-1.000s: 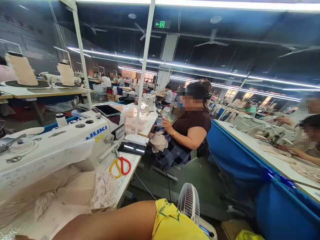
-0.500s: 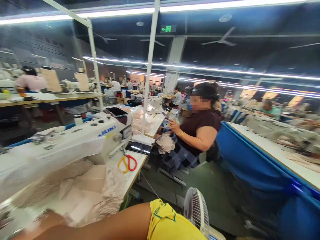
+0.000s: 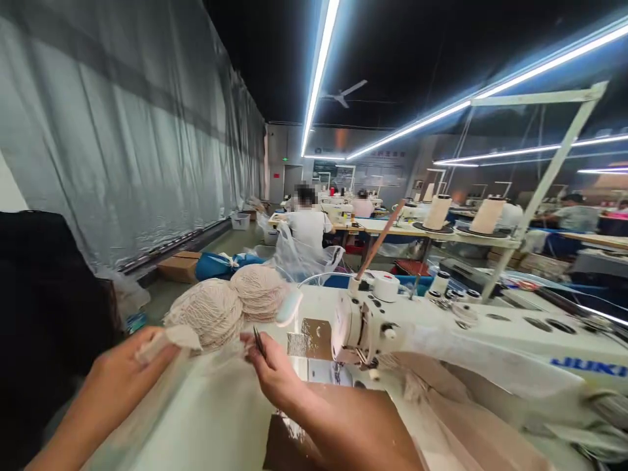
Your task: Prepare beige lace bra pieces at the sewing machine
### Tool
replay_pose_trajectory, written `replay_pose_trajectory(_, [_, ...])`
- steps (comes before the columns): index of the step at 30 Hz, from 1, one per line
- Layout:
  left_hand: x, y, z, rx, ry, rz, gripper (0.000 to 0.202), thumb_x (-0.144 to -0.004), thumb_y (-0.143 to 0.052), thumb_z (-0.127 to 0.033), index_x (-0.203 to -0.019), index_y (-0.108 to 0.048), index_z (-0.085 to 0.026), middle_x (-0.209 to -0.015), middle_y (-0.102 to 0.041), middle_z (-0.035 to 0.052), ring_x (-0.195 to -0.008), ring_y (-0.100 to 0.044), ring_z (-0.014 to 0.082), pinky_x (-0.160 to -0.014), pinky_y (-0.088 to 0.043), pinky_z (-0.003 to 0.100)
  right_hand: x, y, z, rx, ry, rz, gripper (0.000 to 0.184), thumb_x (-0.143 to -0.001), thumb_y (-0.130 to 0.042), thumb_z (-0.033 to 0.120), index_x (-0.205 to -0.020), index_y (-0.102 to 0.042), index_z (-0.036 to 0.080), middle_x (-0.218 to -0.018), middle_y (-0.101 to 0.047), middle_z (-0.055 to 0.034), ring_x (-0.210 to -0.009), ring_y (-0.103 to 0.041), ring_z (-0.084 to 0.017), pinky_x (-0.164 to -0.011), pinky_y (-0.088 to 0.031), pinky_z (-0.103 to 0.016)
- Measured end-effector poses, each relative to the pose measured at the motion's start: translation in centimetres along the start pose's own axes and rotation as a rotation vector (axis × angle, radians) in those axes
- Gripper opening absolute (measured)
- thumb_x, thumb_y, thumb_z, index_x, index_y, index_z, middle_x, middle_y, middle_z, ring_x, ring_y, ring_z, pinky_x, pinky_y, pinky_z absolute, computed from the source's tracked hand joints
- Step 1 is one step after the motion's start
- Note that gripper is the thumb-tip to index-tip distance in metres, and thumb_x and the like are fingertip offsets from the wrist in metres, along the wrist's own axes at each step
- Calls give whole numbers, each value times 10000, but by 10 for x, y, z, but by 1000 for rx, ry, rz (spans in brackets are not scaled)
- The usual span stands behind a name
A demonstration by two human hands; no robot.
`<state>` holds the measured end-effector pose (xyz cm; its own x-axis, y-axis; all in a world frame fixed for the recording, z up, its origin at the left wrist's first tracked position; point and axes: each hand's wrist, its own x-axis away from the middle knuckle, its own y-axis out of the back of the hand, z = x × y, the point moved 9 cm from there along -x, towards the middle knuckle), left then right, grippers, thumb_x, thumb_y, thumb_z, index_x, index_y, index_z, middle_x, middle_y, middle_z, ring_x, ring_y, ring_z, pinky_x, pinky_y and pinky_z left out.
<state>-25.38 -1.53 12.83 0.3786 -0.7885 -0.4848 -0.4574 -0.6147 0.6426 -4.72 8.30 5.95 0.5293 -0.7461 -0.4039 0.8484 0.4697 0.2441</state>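
My left hand (image 3: 128, 366) pinches the pale fabric (image 3: 169, 339) at the table's left, my right hand (image 3: 275, 373) grips what looks like small snips (image 3: 258, 341) just before the sewing machine (image 3: 441, 333), lace cups (image 3: 230, 306) stacked behind.

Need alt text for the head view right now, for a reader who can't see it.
Two bare hands work pale fabric at a white sewing machine: the left hand grips its edge, the right hand pinches small dark tweezers. Stacked lace pieces lie behind.
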Motion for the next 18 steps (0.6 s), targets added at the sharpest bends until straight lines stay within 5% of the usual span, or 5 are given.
replay_pose_trajectory(2, [-34,32,-35,-109,-231,-229,314,-800,-543,-486,-874,-638,-196,-810,-663,1,-718,-614,180,-719,-478,255,-34,3,27,53,244,-119,265,-941,-389,262,-1150,-530,179,-1145,-608,-95,-1116,-560,-186,-988,-438,-353])
replay_pose_trajectory(4, [-65,39,-62,-198,-409,-326,280,-879,-451,-391,-937,-600,-161,-961,-639,70,-945,-587,223,-904,-433,328,-67,9,41,131,419,-193,261,-941,-358,226,-1135,-524,174,-1321,-512,-112,-1257,-461,-185,-1073,-356,-364])
replay_pose_trajectory(8, [-108,-22,-64,-310,-515,-126,135,-815,-479,-210,-893,-581,-169,-1195,-576,114,-1228,-445,275,-1048,-327,416,-122,21,8,449,335,-209,279,-921,-343,149,-1120,-538,169,-1450,-397,-92,-1339,-369,-199,-1108,-314,-365])
replay_pose_trajectory(13, [-95,-122,-24,-323,-493,133,213,-728,-607,-343,-891,-626,-208,-1265,-605,99,-1266,-443,354,-1027,-346,511,-118,45,-43,597,155,-231,370,-803,-425,39,-1149,-552,73,-1362,-462,-229,-1278,-419,-360,-1067,-285,-578])
replay_pose_trajectory(18, [-96,-139,-7,-294,-444,190,666,-712,-642,-490,-1279,-518,-164,-1384,-506,147,-1321,-375,376,-1098,-231,537,-62,43,-21,666,165,-69,426,-785,-456,50,-1192,-536,147,-1334,-505,-166,-1268,-442,-287,-1037,-373,-430])
